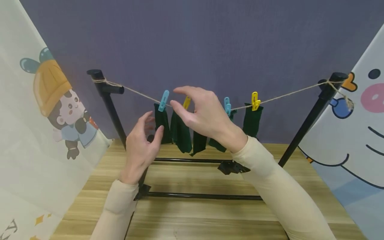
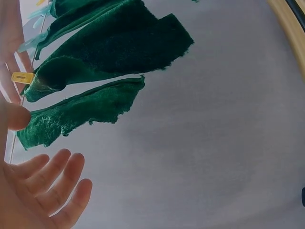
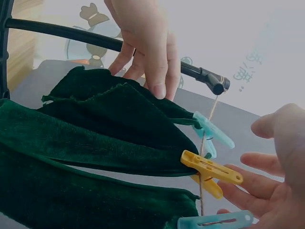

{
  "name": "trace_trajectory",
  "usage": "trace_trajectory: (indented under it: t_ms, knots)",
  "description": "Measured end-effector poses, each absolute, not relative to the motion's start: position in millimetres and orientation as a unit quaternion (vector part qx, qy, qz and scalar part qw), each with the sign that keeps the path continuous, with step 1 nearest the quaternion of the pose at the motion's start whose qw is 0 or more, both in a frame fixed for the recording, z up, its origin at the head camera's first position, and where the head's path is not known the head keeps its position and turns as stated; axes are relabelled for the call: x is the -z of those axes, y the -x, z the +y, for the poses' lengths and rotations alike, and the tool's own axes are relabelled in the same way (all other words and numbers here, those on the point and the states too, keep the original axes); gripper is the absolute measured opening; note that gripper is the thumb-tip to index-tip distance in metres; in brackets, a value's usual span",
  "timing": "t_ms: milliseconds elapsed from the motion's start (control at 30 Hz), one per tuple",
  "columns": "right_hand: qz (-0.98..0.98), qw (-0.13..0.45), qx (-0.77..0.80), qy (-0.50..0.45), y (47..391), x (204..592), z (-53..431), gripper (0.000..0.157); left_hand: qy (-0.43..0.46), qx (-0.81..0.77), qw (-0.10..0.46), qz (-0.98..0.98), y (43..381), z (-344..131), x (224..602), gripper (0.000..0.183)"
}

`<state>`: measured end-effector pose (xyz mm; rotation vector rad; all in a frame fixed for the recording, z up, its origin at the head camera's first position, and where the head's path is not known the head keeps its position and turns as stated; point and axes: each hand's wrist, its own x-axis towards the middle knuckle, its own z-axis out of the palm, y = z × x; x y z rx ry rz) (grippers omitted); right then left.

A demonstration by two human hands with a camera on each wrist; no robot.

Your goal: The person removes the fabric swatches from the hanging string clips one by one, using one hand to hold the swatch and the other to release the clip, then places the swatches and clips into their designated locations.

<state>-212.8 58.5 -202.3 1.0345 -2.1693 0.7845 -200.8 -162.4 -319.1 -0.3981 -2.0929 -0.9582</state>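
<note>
Several dark green cloth pieces hang from a twine line [image 1: 291, 96], pinned with blue and yellow clothespins. My left hand [image 1: 139, 146] is beside the leftmost green cloth [image 1: 162, 125], its thumb and fingers apart; whether it touches the cloth I cannot tell. A blue clothespin [image 1: 163, 100] holds that cloth's top. My right hand [image 1: 207, 115] is raised at the line with thumb and fingers spread, gripping nothing. Near it, a yellow clothespin [image 3: 212, 169] and another blue clothespin [image 3: 217, 220] show in the right wrist view. The right hand partly hides the middle cloths in the head view.
The line is tied between two black posts, left [image 1: 111, 106] and right [image 1: 309, 126]. Black crossbars [image 1: 204, 196] run low over the wooden tabletop [image 1: 192, 216]. At the right end of the row, a yellow clothespin [image 1: 255, 101] holds another cloth [image 1: 252, 121]. A purple-grey backdrop [image 1: 192, 43] stands behind.
</note>
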Motion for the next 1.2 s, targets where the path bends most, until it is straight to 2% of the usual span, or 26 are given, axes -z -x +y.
trace_trajectory:
  t_ms: [300,433,600,900,1100,1200]
  knots:
    - [-0.840,0.256,-0.296,-0.377,224.6,199.3,41.4,0.041,0.155,0.417,0.371,-0.816,209.8,-159.6,311.9,0.043]
    - [-0.839,0.255,-0.292,-0.381,225.7,199.5,35.3,0.040,0.153,0.432,0.364,-0.811,212.0,-160.1,311.1,0.037]
    - [-0.837,0.275,-0.291,-0.373,226.3,196.5,33.0,0.035,0.157,0.445,0.374,-0.798,213.2,-160.1,309.1,0.031]
    - [-0.838,0.232,-0.321,-0.376,225.8,193.7,33.7,0.023,0.159,0.466,0.392,-0.777,213.1,-157.5,305.1,0.021]
    - [-0.839,0.211,-0.334,-0.374,225.7,192.3,35.3,0.039,0.167,0.468,0.394,-0.773,214.3,-156.4,302.0,0.019]
    - [-0.842,0.209,-0.327,-0.375,226.4,191.4,35.6,0.041,0.168,0.463,0.400,-0.773,215.9,-154.9,300.2,0.018]
